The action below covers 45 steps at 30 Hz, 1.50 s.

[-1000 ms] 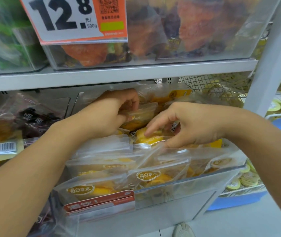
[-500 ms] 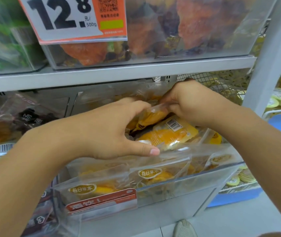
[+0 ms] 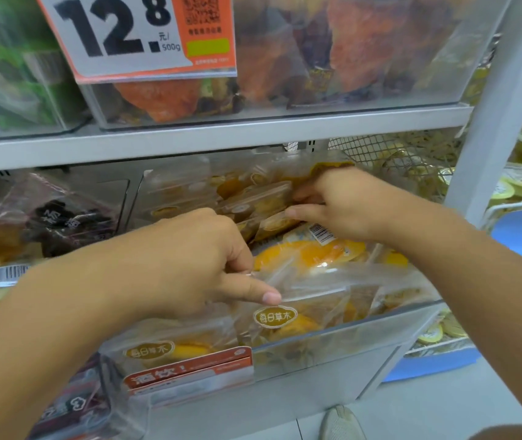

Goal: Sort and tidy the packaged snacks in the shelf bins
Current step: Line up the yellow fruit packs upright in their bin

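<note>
Both your hands are inside the clear plastic bin [image 3: 332, 347] on the lower shelf, which is full of clear packets of yellow-orange snacks. Your left hand [image 3: 190, 265] sits near the front of the bin, fingers curled down onto the top edge of a front packet [image 3: 288, 319] with a gold oval label, thumb stretched along its clear top; it looks like a pinch on that edge. Your right hand [image 3: 339, 201] reaches deeper toward the back, fingers curled around a small clear packet [image 3: 253, 198] lying on the pile, with the thumb below it. Between the hands lies a packet with a barcode sticker [image 3: 320, 231] facing up. An orange label [image 3: 190, 373] is clipped to the bin's front wall. On the upper shelf [image 3: 221, 134] stands another clear bin [image 3: 348, 58] of orange and dark snacks, carrying a price card [image 3: 139, 33] reading 12.8. To the left lie dark packets [image 3: 63, 223].
</note>
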Available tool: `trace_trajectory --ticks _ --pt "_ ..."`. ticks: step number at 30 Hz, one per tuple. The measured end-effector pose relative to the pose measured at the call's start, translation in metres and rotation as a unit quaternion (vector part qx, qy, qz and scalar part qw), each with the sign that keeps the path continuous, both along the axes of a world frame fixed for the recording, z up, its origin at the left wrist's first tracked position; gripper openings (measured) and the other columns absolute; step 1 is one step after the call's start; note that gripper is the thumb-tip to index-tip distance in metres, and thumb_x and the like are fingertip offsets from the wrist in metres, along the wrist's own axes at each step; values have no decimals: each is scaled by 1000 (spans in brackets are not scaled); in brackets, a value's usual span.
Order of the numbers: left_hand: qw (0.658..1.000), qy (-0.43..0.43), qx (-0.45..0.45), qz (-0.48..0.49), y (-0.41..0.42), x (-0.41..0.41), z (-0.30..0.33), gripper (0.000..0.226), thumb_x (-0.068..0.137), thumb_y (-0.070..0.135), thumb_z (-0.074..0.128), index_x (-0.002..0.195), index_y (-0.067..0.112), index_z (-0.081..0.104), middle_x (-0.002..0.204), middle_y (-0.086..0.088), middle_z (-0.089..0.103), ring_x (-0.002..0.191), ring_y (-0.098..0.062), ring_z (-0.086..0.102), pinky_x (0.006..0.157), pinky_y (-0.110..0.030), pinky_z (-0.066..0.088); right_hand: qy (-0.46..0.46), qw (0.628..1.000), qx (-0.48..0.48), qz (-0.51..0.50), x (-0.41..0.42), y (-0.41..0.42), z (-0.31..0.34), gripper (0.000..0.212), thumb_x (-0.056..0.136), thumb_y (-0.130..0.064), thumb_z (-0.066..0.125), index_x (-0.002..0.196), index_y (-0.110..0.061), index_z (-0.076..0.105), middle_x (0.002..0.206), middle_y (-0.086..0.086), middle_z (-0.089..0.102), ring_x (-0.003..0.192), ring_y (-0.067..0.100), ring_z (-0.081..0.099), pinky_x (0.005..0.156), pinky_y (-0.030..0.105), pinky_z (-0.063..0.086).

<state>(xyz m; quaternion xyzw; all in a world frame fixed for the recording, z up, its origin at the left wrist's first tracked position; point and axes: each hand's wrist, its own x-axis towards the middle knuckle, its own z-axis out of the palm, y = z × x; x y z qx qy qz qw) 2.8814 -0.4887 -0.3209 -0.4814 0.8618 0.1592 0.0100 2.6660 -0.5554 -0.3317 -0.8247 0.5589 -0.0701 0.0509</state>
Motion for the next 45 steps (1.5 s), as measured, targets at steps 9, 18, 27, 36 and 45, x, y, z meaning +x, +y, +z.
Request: trace_trajectory --ticks 9,18,27,36,45 --pt "994 79 67 -32 1 -11 3 48 83 67 46 82 26 69 69 -1 57 64 -15 53 64 -29 45 -104 978 176 32 -38 22 2 99 68 -12 90 144 -42 35 138 -12 48 115 11 58 85 38 59" --pt "982 131 -95 96 -13 -32 -1 45 102 38 46 65 14 50 52 3 46 52 -14 42 56 -33 36 -233 945 179 144 -32 14 -3 39 75 2 82 110 -15 77 110 -4 75 100 10 71 91 35 57" --pt "970 188 -129 85 -19 -34 -7 32 93 44 60 68 25 56 55 4 58 51 -7 52 54 -32 42 -171 983 -60 43 -40 20 5 11 91 -36 68 89 -28 76 65 -22 65 67 -6 60 62 12 39" --pt "967 215 -89 102 -12 -16 3 29 57 54 84 69 31 71 75 12 67 72 -8 64 73 -31 52 -277 955 97 37 -54 51 13 14 102 -14 50 90 -20 54 84 1 70 69 21 74 66 47 62" --pt "939 304 -107 122 -8 -20 -8 19 74 42 82 69 27 72 69 12 70 66 0 62 66 -16 43 -342 893 280 91 -65 39 8 20 90 -18 59 98 1 54 91 12 74 89 35 73 90 60 53"
